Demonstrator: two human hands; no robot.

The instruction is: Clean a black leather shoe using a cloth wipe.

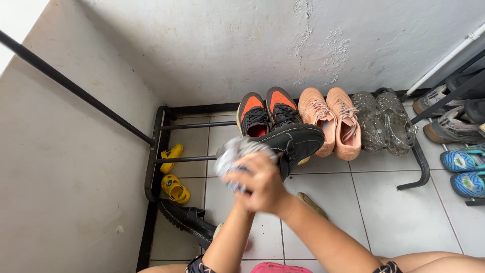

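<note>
black boot point(295, 143) is up over the low shoe rack point(156, 151), held by my left hand point(242, 177), which i can barely make out; my right hand point(262, 187) presses a crumpled grey cloth point(237, 151) on it.

Black shoe rack point(156, 151) holding trainers point(266, 114), white tiled floor point(394, 217), black boot point(188, 220)

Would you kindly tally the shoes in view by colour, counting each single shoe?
Black boots: 2, one in the hands, one on the floor
Orange-and-black sneakers: 2
Pink lace-up shoes: 2
Clear jelly shoes: 2
Small yellow sandals: 2
Grey sneakers: 2
Blue sandals: 2
Total: 14
</note>
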